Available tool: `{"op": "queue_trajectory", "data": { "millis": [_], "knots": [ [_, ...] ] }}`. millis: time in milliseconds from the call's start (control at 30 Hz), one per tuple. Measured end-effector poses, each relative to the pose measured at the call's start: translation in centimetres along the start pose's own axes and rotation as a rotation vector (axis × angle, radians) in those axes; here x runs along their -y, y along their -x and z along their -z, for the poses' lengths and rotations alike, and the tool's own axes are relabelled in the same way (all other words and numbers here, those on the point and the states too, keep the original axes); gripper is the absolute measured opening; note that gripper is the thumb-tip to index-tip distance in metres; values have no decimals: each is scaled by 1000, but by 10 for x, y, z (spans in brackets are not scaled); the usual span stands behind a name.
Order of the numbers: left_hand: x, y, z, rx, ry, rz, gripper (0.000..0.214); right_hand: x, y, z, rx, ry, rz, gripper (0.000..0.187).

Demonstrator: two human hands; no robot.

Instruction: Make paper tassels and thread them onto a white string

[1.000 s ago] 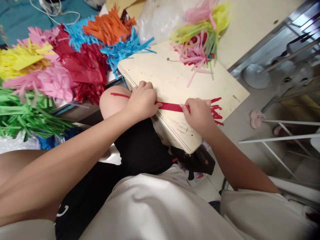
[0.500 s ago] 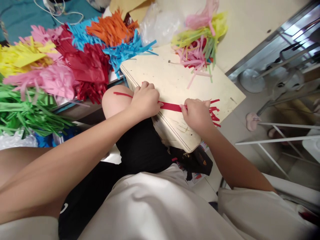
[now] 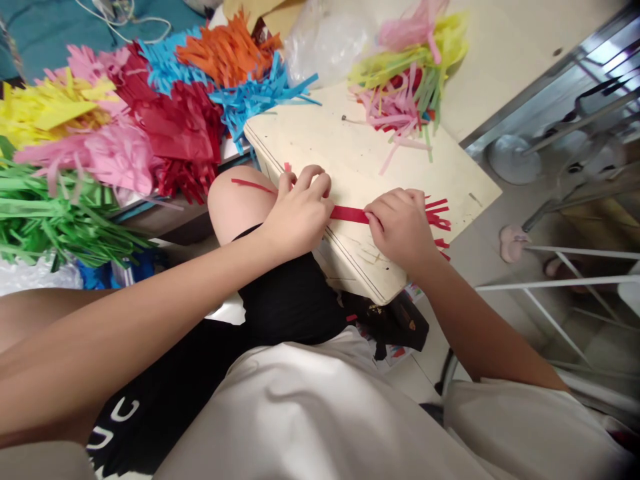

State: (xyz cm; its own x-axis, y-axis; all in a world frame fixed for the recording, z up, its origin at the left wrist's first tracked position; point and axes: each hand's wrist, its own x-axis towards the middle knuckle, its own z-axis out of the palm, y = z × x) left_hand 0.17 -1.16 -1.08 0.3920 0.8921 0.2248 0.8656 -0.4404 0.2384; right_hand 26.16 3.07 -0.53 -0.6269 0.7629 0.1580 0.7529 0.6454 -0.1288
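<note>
Between my hands a red fringed strip of tissue paper point(image 3: 349, 214) is stretched over the near edge of a cream board point(image 3: 420, 167). My left hand point(image 3: 303, 210) holds the strip's left end, its fingers curled and slightly raised. Past its fingers, thin red strands lie over my knee. My right hand point(image 3: 400, 227) is closed round the right part of the strip, thumb and forefinger pinching it. Red fringe ends stick out beyond that hand. The rest of the paper is hidden under both hands.
At the left lie heaps of fringed paper: green point(image 3: 65, 213), yellow point(image 3: 47, 113), pink point(image 3: 115, 153), red point(image 3: 180, 127), blue point(image 3: 260, 93) and orange point(image 3: 230, 53). A mixed bundle point(image 3: 400, 100) rests on the board's far side, near a clear plastic bag point(image 3: 327, 43). White metal legs point(image 3: 575, 253) stand at right.
The fingers of my left hand have lifted and loosened from a tighter curl, and that hand sits slightly further right. My right hand still pinches the strip. The whole view has shifted a little.
</note>
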Motion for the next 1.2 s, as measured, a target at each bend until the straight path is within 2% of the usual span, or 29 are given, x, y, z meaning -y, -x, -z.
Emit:
{"op": "queue_trajectory", "data": {
  "millis": [167,367,533,700,867,1033,1200],
  "knots": [
    [3,-2,-2,-18,-16,-70,28,-2,7,-1,6,33,45,30],
    [7,-4,-7,-37,4,-69,32,-3,7,-5,6,-2,19,22],
    [9,-8,1,13,67,-2,30,-2,3,2,22,-76,-28,23],
    [5,-13,12,82,101,107,34,-2,-2,5,67,-125,-144,25],
    [8,-21,11,66,111,193,29,-8,-3,-1,17,-151,-248,23],
    [13,-27,11,136,85,268,26,-6,-4,-3,24,-116,-308,25],
    [15,-30,8,115,79,254,24,-6,-7,-4,55,-88,-318,27]
  ]
}}
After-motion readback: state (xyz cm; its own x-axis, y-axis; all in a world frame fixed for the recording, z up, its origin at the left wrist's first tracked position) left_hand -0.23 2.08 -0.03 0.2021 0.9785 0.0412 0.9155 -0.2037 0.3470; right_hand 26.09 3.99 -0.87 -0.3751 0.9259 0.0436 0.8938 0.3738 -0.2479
